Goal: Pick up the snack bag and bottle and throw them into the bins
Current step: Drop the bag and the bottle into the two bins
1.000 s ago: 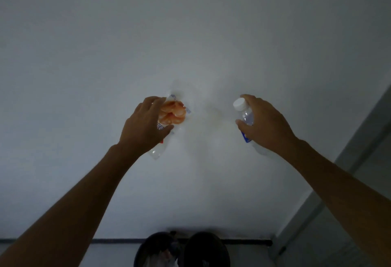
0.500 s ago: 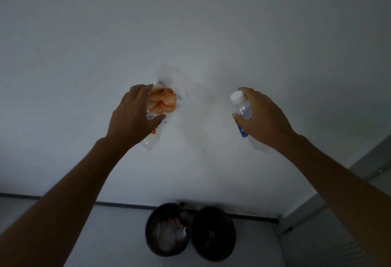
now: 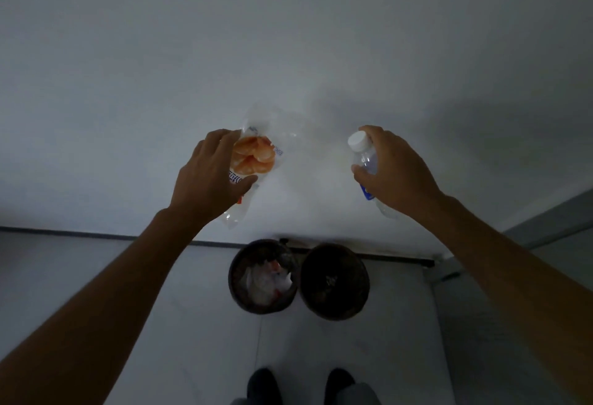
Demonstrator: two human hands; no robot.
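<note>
From the head-worn view, the only one there is, the person stands facing a pale wall (image 3: 288, 35) in a dim room, both arms held out in front. The left hand (image 3: 208, 180) is clenched around the snack bag (image 3: 253, 157), a clear packet with orange crisps showing, its long axis running from up near the fingertips down toward the wrist, its lower end hanging out below the palm. The right hand (image 3: 394, 173) grips the bottle (image 3: 364, 156), white cap uppermost and tilted a little toward the middle, its base poking out under the hand. Both things are held up against the wall, well above the floor. What matters next is downward: the two dark round bins stand side by side, touching, on the floor (image 3: 160, 324) at the foot of the wall, between the two arms. The left bin (image 3: 239, 289), already holding pale crumpled rubbish, lies below and slightly inward of the bag; the right bin (image 3: 333, 281), which looks nearly empty in the gloom, lies below and inward of the bottle. Each hand seems nearer its own bin, so lowering and drawing inward looks like the likely move. The person's dark shoes (image 3: 266, 385) show just short of the bins. A dark skirting line (image 3: 64, 231) runs along the wall base.
</note>
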